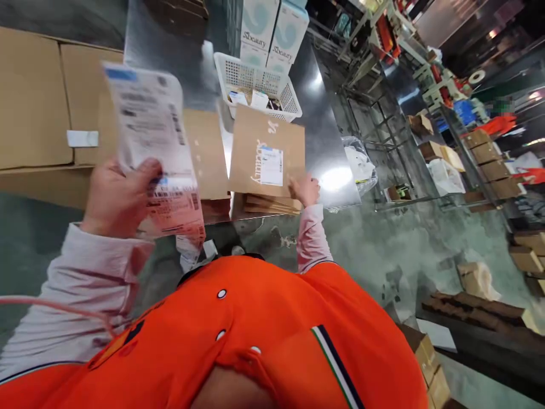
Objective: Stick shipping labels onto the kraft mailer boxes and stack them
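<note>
Top cardboard mailer (247, 142) has its shipping label (271, 166) on — left hand (117, 196) grips unapplied label strip (151, 125), right hand (307, 190) at mailer's edge, grip unclear.

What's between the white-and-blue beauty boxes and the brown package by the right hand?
In the head view, a white perforated basket with small items inside lies between the white-and-blue cartons and the labelled cardboard package.

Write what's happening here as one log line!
left hand: holds printed labels | right hand: at corner of cardboard package | white basket: beyond it
</note>
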{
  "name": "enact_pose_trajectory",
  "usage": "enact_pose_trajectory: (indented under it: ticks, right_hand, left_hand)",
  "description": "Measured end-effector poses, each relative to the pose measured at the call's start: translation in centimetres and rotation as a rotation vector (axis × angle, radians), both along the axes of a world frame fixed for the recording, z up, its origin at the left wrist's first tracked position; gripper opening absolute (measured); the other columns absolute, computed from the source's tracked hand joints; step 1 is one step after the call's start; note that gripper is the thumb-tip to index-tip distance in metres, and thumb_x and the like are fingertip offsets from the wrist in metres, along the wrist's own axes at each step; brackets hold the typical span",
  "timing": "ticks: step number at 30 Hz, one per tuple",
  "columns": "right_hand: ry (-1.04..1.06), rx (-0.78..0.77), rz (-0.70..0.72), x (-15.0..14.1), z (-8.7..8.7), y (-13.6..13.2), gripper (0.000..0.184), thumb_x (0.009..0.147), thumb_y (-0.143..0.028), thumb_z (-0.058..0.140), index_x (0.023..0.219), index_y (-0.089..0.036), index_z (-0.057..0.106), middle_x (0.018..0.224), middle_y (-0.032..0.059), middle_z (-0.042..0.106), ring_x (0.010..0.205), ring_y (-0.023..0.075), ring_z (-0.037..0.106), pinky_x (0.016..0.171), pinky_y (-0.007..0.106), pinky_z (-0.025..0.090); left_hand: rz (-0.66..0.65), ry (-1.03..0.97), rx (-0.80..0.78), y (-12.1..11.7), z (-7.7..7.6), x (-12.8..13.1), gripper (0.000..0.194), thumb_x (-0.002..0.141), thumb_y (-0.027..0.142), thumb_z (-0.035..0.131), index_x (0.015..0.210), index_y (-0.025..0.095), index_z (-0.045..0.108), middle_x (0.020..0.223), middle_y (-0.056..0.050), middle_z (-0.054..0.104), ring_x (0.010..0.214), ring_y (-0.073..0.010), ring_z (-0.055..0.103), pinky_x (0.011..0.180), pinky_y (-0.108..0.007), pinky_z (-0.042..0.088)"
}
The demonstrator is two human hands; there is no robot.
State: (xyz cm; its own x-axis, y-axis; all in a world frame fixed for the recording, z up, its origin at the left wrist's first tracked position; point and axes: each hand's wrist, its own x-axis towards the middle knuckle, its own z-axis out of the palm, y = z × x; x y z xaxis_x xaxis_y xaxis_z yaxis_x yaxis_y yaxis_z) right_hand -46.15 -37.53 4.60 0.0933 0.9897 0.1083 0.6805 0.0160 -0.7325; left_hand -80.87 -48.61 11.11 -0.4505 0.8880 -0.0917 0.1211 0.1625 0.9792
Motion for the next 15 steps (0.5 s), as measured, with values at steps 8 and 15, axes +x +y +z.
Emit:
enact_pose_trajectory:
  ticks: [8, 15]
  right_hand:
    - [0.542, -0.227, 0.652, -17.4, -1.1, -8.8, 0.037, 0.093, -0.040, 0.065, 0.124, -0.020, 0.069, 0.126, 0.0060, 0.071, 0.118, 0.0186, 0.068, 0.108, 0.035, 0.055]
    - [0.537, -0.259, 0.829, -19.3, 1.2, -6.8, 0.042, 0.080, -0.045, 0.080, 0.112, -0.018, 0.074, 0.104, 0.0060, 0.077, 0.093, 0.0187, 0.074, 0.091, 0.033, 0.061]
  left_hand:
    - [-0.139, -0.119, -0.069, -4.0, -1.6, 2.3, 0.070, 0.051, 0.065, 0.087, 0.096, 0.013, 0.072, 0.097, -0.007, 0.074, 0.089, -0.0213, 0.065, 0.083, -0.030, 0.056]
    - [0.127, -0.129, -0.043, -5.2, -3.0, 0.6, 0.035, 0.062, 0.045, 0.080, 0.071, 0.014, 0.067, 0.071, -0.004, 0.066, 0.067, -0.0152, 0.055, 0.064, -0.026, 0.047]
